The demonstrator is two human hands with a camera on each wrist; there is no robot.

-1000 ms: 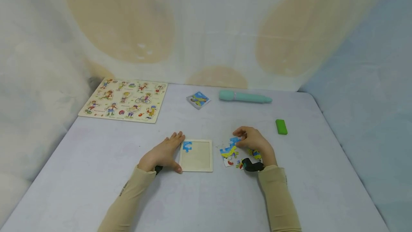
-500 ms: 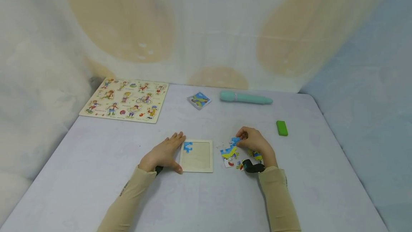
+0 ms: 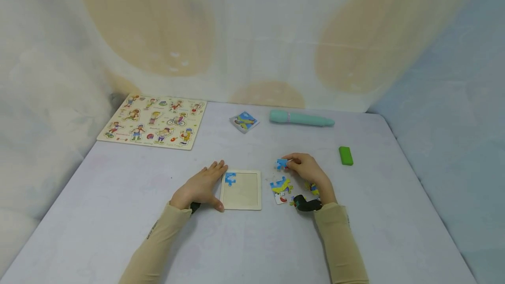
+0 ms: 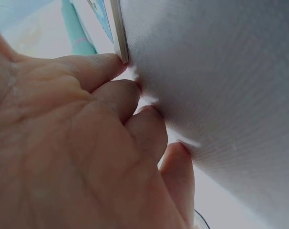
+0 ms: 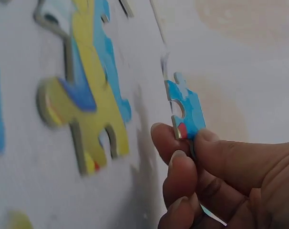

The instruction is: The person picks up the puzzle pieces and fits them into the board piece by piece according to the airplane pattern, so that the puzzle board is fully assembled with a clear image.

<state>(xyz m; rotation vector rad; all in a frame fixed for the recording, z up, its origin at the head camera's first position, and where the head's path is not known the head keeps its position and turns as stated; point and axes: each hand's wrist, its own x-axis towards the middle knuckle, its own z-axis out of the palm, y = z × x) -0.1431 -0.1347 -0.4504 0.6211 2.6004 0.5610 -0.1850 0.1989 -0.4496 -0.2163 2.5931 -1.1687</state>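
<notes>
My right hand [image 3: 311,172] pinches a blue jigsaw piece [image 5: 188,106] with a small red patch between thumb and index finger, lifted off the table. Below it lie loose jigsaw pieces [image 3: 281,186] in blue, yellow and white; others are partly hidden under the right wrist. At the left edge of a square wooden puzzle frame [image 3: 240,209], my left hand [image 3: 199,187] rests with fingers spread, index finger and thumb touching the rim. One blue piece [image 3: 230,179] sits in the frame's upper left corner. In the left wrist view, a fingertip meets the frame's edge [image 4: 119,33].
A wooden board with cartoon figures [image 3: 154,122] lies at the back left. Behind the frame is a small picture card [image 3: 244,122], with a mint-green pen-shaped object [image 3: 301,118] to its right. A green block [image 3: 346,155] lies at the right.
My right hand has lifted the blue jigsaw piece away from the loose pieces and shifted it slightly left and towards the back. The left hand stays at the frame.
</notes>
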